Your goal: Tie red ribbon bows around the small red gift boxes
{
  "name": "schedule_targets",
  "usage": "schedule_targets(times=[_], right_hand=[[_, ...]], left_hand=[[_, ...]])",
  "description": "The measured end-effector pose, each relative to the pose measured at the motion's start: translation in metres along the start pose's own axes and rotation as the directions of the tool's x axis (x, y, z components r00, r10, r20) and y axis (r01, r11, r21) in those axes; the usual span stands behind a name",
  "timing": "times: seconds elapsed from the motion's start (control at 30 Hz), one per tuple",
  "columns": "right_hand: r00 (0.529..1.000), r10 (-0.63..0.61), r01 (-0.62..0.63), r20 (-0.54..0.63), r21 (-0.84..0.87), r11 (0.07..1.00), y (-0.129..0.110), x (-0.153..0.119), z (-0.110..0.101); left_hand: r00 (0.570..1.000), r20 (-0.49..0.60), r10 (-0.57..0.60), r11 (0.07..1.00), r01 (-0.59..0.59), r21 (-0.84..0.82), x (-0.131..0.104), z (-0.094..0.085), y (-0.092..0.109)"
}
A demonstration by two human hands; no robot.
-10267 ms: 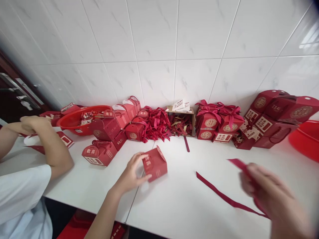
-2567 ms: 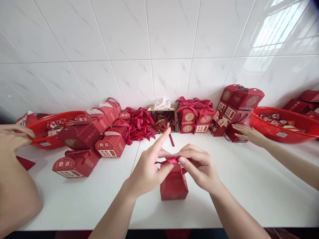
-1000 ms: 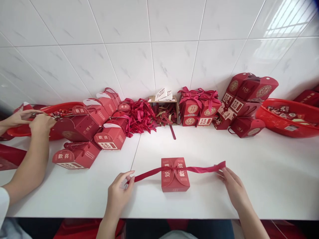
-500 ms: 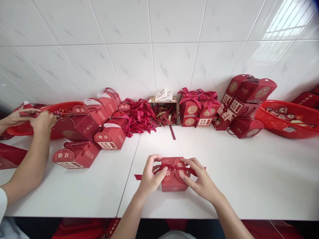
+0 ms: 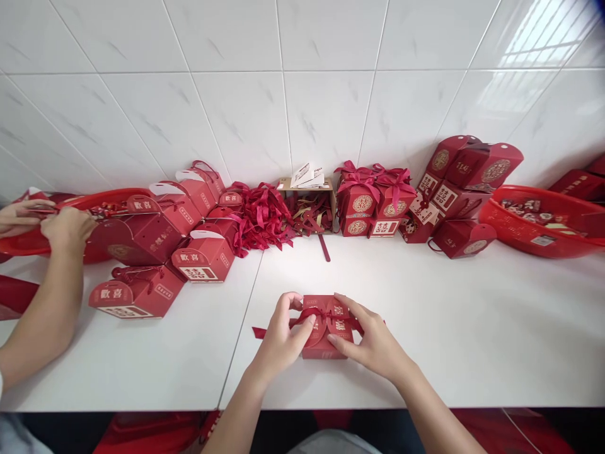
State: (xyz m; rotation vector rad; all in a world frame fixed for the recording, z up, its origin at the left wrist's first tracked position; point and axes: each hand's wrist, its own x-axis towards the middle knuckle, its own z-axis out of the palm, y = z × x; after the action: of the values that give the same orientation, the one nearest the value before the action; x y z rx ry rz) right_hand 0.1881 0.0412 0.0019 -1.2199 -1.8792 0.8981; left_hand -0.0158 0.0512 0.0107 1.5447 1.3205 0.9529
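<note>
A small red gift box [image 5: 325,348] with pale characters on its rounded top flaps sits on the white table in front of me. Across its top runs a dark red ribbon [image 5: 258,332], knotted at the middle, with one tail sticking out to the left. My left hand [image 5: 282,331] grips the box's left side, its thumb pressing the ribbon on top. On the other side, my right hand [image 5: 371,339] holds the box's right edge, thumb lying on the right flap. Part of the ribbon is hidden behind both hands.
Red gift boxes [image 5: 137,293] are stacked at left, beside a heap of ribbons [image 5: 261,221] and an open carton [image 5: 334,214] of strips. Ribboned boxes [image 5: 362,205], more boxes [image 5: 466,236] and a red basket [image 5: 543,249] line the wall. A co-worker's hands [image 5: 69,227] work at far left.
My right hand has shifted left over the box, its fingers now at the top right edge and its thumb further in on the flap. The view has shifted slightly.
</note>
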Motion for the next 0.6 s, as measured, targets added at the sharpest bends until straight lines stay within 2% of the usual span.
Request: schedule_targets(times=[0.27,0.37,0.5,0.57,0.6], right_hand=[[0.999,0.020,-0.021,-0.025,-0.035,0.999,0.000,-0.002,0.006],[0.999,0.028,-0.029,-0.030,-0.056,0.998,-0.002,-0.003,0.008],[0.997,0.077,-0.077,-0.005,0.008,0.997,0.002,-0.004,0.005],[0.994,0.111,-0.110,-0.023,0.051,0.993,0.009,-0.004,0.000],[0.990,0.129,-0.126,-0.053,0.065,0.990,0.013,-0.004,-0.003]], left_hand=[[1.000,-0.022,0.002,1.000,-0.002,0.008,-0.001,0.004,0.000],[0.999,-0.044,-0.031,0.999,0.032,0.020,-0.001,0.004,-0.001],[0.987,0.059,-0.152,0.984,0.146,0.103,0.000,-0.002,-0.004],[0.983,0.082,-0.163,0.974,0.148,0.172,0.000,-0.007,-0.007],[0.987,0.060,-0.148,0.970,0.132,0.206,0.001,-0.009,-0.008]])
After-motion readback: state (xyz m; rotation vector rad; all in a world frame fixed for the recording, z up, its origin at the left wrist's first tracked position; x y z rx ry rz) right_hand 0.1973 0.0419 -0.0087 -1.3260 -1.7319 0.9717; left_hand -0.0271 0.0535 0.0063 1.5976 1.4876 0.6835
